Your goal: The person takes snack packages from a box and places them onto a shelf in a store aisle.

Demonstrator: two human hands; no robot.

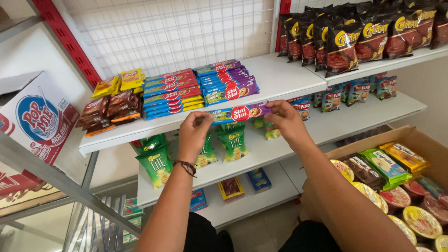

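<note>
A long purple biscuit pack (238,113) is held level between both hands, in front of the edge of the white top shelf (280,77). My left hand (193,133) grips its left end and my right hand (285,119) grips its right end. Just behind, on the shelf, lie stacks of the same purple packs (226,81) next to stacks of blue and red packs (170,93).
Brown and yellow snack packs (112,105) lie at the shelf's left. Dark snack bags (354,32) fill the upper right shelf. Green packs (156,163) stand on the shelf below. A cardboard box (410,135) of wafers and cups sits at right, a white carton (35,119) at left.
</note>
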